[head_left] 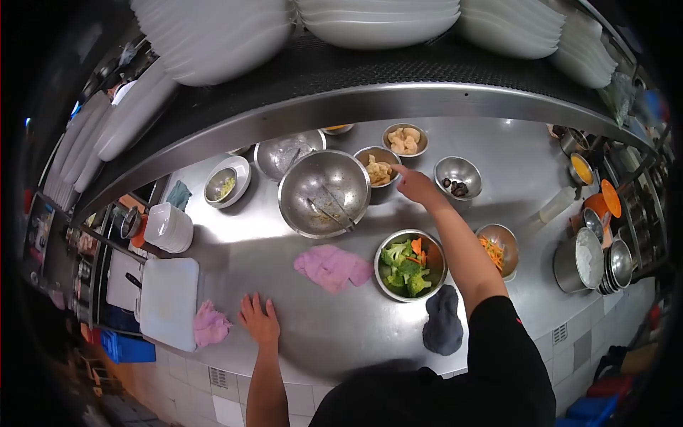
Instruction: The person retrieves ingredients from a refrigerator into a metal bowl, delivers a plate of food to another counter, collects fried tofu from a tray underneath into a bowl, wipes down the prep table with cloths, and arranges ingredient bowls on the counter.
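My left hand [260, 322] lies on the steel worktop with its fingers spread, holding nothing. A crumpled pink cloth [211, 324] is just left of it. Stretched forward, my right hand [417, 188] has its fingers closed at the right rim of a small metal bowl [388, 184]. Pale yellow chunks [379, 171] fill that bowl; the exact grip is partly hidden. Left of the bowl stands a large metal mixing bowl [306, 220] with tongs [333, 213] inside. Nearer my body, a metal bowl [380, 283] contains broccoli [407, 265] and orange carrot pieces [418, 250].
Around these are a bowl of dark pieces [457, 191], shredded carrot [491, 252], a second pink cloth [333, 267] and a dark cloth [442, 322]. A shelf edge [398, 102] with stacked white dishes [377, 25] overhangs the back. A cutting board [171, 299] lies left.
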A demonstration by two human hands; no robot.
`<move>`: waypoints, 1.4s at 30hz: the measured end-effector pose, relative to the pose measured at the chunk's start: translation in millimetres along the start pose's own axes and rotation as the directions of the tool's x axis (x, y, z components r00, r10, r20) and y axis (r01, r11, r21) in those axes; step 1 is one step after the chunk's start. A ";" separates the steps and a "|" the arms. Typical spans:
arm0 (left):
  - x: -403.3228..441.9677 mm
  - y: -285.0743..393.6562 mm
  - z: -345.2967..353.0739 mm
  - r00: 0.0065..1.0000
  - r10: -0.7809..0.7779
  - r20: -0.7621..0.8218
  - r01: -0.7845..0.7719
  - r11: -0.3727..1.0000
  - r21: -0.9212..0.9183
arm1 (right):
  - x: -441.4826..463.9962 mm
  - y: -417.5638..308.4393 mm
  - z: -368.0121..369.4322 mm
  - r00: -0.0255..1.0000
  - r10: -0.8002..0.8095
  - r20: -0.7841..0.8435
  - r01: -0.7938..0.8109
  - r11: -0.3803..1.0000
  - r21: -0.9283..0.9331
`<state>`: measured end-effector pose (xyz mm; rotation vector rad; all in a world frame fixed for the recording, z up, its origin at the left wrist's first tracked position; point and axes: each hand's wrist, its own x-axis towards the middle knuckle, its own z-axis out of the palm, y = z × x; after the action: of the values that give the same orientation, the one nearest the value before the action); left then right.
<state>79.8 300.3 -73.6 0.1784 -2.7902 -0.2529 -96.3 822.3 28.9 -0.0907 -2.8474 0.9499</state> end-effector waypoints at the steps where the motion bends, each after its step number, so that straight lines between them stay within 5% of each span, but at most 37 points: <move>1: 0.9 -0.3 1.8 1.000 -0.001 0.004 0.001 1.000 0.005 | 11.1 8.9 11.6 1.000 -0.006 0.027 0.009 0.992 -0.123; 4: 0.4 -1.7 2.5 1.000 0.002 0.019 -0.002 1.000 0.027 | 28.4 48.0 41.3 0.993 -0.111 0.030 0.114 0.972 -0.205; 10: 1.2 -2.0 4.3 1.000 0.020 -0.002 -0.020 1.000 0.018 | -0.9 47.4 2.4 0.995 0.055 0.088 -0.040 0.986 -0.159; 15: 0.5 -1.2 3.3 1.000 0.008 -0.015 -0.007 0.999 0.033 | -31.9 56.9 -16.7 0.995 0.014 0.100 0.005 0.982 -0.188; 18: -0.5 -0.7 2.5 1.000 0.011 -0.021 -0.010 0.999 0.046 | -42.6 39.6 -28.4 0.995 0.076 -0.065 -0.093 0.938 -0.334; 21: -0.5 0.0 0.5 1.000 0.001 -0.008 -0.001 0.999 0.052 | -32.7 21.5 -28.9 0.974 -0.004 -0.228 -0.061 0.960 -0.274; 23: -0.2 -0.8 -0.8 1.000 0.001 -0.002 -0.001 0.999 0.041 | -10.8 29.9 -14.2 0.908 -0.349 -0.231 0.276 0.914 -0.297; 27: 0.6 -2.5 3.1 1.000 -0.009 0.019 0.008 1.000 0.024 | -2.0 19.2 2.5 0.951 -0.286 -0.114 0.235 0.914 -0.330; 30: 0.7 -3.9 4.8 1.000 -0.006 0.005 0.006 0.999 0.033 | 7.4 11.6 -8.2 0.987 -0.161 -0.016 0.150 0.946 -0.286; 33: -0.8 -2.2 2.6 0.999 -0.029 0.013 0.029 0.999 0.017 | 10.6 14.4 -26.4 0.983 0.000 -0.183 0.036 0.980 0.194; 42: 2.0 -2.5 0.9 1.000 -0.013 0.009 0.012 0.999 0.037 | 3.8 11.7 -38.5 0.950 0.073 -0.303 0.032 0.945 0.326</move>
<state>77.9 297.7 -74.3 0.2039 -2.8054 -0.2055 -94.2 854.8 52.8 -0.2151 -2.3730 1.2738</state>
